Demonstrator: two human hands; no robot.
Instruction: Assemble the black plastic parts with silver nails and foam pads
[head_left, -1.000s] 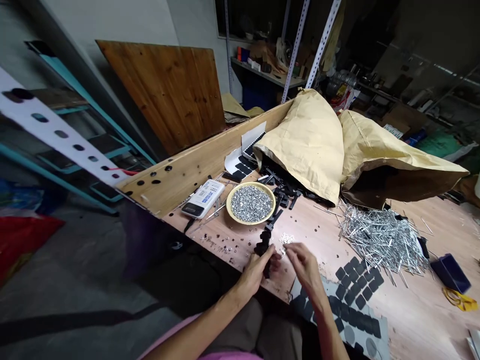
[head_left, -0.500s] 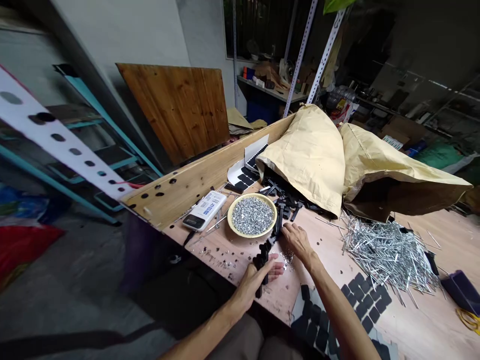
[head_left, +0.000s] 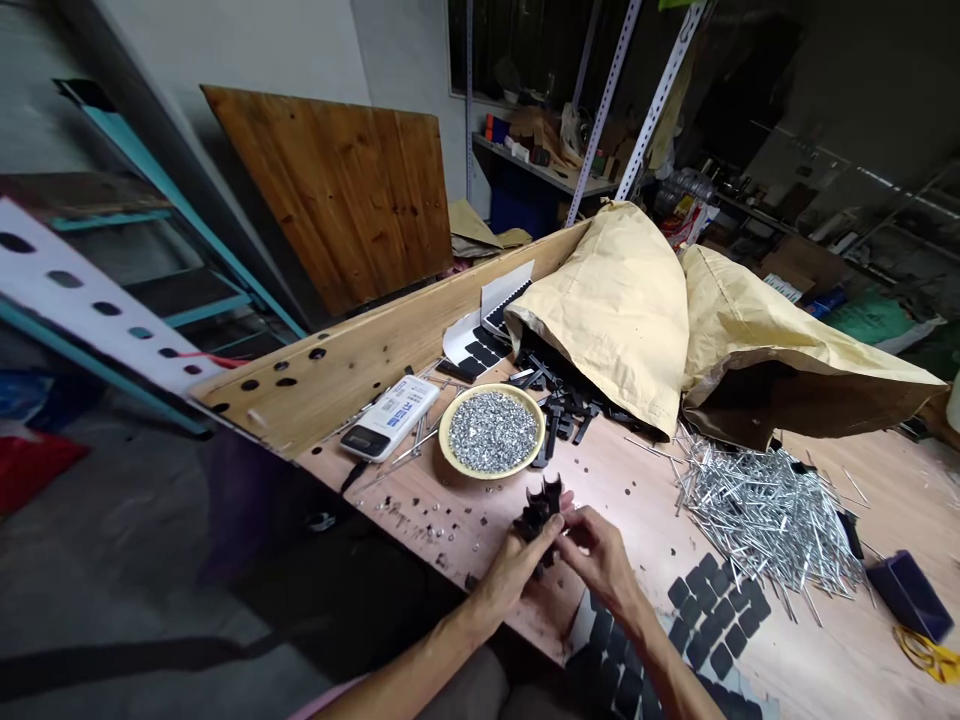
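Near the table's front edge my left hand is closed around a small stack of black plastic clips, whose curved, forked ends stick up above the thumb. My right hand meets the stack from the right, with bent fingers pressed together at its side. What lies between those fingertips is hidden. Just beyond my hands stands a yellow bowl filled with small shiny metal nuts. More black plastic pieces lie loose behind and beside the bowl.
A white digital scale lies left of the bowl. Two tan sacks lean at the back. Many metal rods are heaped at the right, near a dark purple bin. Black pads lie on sheets at front right.
My right hand has come back from the table beside the bowl to the clips in my left hand. The clips now stand more upright. The camera view has shifted slightly.
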